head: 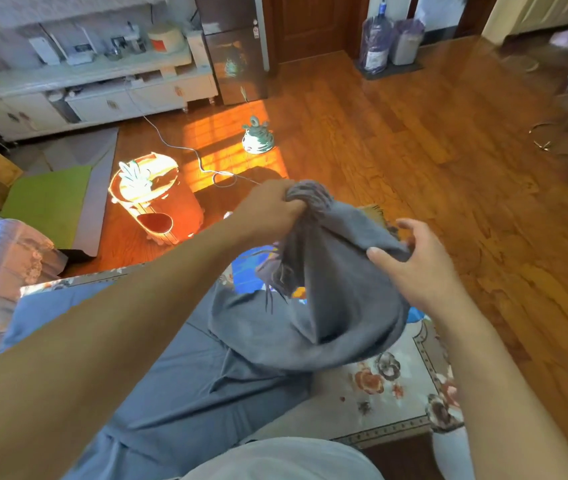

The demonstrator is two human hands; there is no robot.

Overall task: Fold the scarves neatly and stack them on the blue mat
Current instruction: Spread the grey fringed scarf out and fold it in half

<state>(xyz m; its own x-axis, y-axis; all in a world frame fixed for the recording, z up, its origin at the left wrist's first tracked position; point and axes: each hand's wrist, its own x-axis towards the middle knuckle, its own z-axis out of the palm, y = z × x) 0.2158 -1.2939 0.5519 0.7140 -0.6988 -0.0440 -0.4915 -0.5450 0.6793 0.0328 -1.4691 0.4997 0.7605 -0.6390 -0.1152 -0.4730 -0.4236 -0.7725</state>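
Scarf point(324, 299) hangs bunched between your hands above the blue mat point(251, 268), left hand point(268, 209) clenching its fringed end, right hand point(410, 268) pinching an edge with fingers half spread; find the corners and draw it flat before folding

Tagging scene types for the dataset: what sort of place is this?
Likely a home living room: glossy wooden plank floor, long white low cabinet against the wall, and a floral-bordered rug underfoot.
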